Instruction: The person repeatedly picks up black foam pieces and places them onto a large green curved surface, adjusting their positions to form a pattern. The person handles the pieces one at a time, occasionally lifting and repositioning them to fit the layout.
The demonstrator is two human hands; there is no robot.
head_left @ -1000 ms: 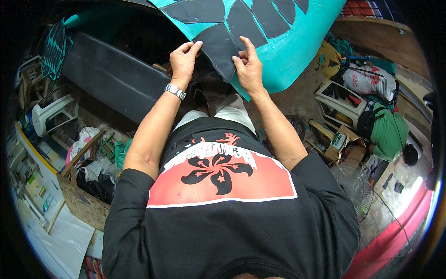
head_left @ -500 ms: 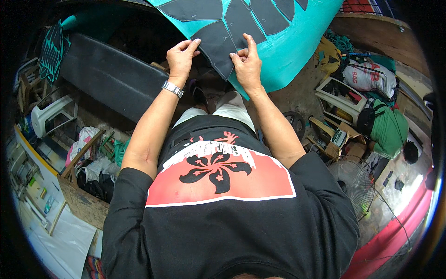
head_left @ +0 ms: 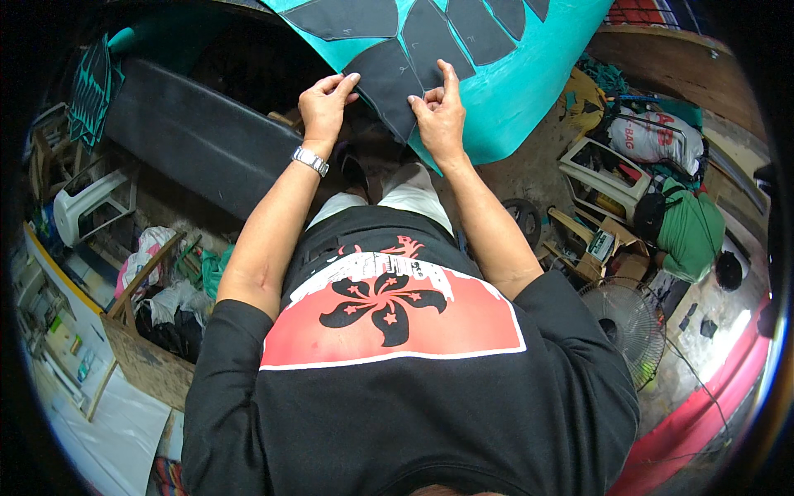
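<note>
At the top of the view, a dark grey, curved-edge flat panel (head_left: 382,83) of sheet material lies at the near corner of a larger teal sheet (head_left: 504,107). My left hand (head_left: 322,112), with a metal-band watch above its wrist, pinches the panel's left corner between thumb and fingers. On the opposite edge, my right hand (head_left: 441,120) has its thumb and fingers closed on the panel, while the index finger reaches up over a neighbouring dark panel (head_left: 426,41). Several similar panels lie further along the sheet. What is under the panel at my fingertips is hidden.
A long black padded surface (head_left: 190,128) stretches to the left. Over there are a white plastic stool (head_left: 87,198) and a wooden crate (head_left: 153,360) by some bags. To the right lie a tipped white stool (head_left: 604,178), a standing fan (head_left: 628,326) and a green bundle (head_left: 693,227).
My left hand and the panel corner it pinches have shifted very slightly right and nearer. The right hand keeps its place on the panel.
</note>
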